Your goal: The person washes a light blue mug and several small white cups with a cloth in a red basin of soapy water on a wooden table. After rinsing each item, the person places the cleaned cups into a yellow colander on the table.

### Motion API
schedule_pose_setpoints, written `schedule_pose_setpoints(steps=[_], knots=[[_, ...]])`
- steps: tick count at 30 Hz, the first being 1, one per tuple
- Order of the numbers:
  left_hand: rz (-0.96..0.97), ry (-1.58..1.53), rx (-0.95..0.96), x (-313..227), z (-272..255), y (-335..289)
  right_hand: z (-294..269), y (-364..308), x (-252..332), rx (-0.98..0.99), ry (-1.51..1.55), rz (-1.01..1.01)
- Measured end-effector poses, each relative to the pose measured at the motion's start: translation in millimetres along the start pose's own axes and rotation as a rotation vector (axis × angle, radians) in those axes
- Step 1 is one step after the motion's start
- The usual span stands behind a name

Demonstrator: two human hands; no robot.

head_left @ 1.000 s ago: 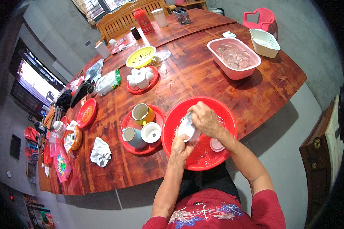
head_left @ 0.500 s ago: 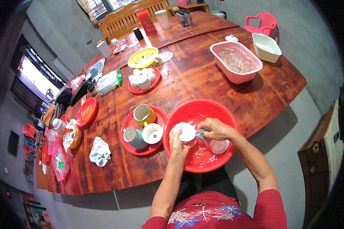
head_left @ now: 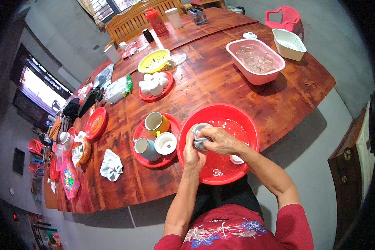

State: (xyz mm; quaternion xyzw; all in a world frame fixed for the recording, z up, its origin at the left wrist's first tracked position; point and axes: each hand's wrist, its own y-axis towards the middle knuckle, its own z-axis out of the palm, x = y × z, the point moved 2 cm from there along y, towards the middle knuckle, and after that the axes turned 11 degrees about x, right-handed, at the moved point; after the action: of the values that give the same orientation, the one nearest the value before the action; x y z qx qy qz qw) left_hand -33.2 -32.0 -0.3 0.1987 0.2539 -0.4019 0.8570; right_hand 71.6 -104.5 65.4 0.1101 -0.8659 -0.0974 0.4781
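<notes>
Over the left side of a red basin with water in it, my two hands meet. My left hand is closed around a small white round dish, now mostly hidden. Pressed against that dish by my right hand is a wet grey cloth. A white round piece lies in the basin's right part, partly under my right forearm. Left of the basin, a red plate carries a yellow mug, a light blue mug and a white cup-like piece.
A pink tub of clear glassware stands at the far right beside a pale green strainer basket. Further left are a red plate of white cups, a yellow colander and a crumpled white cloth.
My right hand has moved left with the grey cloth, from beside the white dish onto it. The cloth now covers the dish, which stays in my left hand.
</notes>
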Motion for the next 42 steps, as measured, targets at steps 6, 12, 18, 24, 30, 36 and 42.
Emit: schedule_pose_setpoints(steps=[6,12,18,24,30,36,42], knots=[[0.190,1.291,-0.204,-20.3,35.6,-7.5,-6.5,-28.0,3.0,0.177,-0.158,0.005],[0.426,1.801,0.103,-22.9,58.5,-15.1,-7.8,-52.7,-27.1,0.144,-0.324,0.156],[0.451,1.526,-0.342,-64.8,36.3,-22.8,-16.4,-59.7,-33.8,0.058,-0.310,0.184],[0.370,1.863,-0.617,-108.7,-9.4,-18.0,-14.9,-58.8,-32.3,0.047,-0.243,0.201],[0.306,2.197,-0.566,-113.6,-39.2,-16.4,-14.1,-59.5,-38.0,0.049,-0.215,0.208],[0.218,2.366,-0.572,-105.6,-39.8,-14.8,-22.2,-60.9,-42.7,0.021,-0.214,0.215],[0.187,2.350,-0.556,-111.0,-44.3,-12.9,-32.1,-57.5,-46.9,-0.080,-0.328,0.274]])
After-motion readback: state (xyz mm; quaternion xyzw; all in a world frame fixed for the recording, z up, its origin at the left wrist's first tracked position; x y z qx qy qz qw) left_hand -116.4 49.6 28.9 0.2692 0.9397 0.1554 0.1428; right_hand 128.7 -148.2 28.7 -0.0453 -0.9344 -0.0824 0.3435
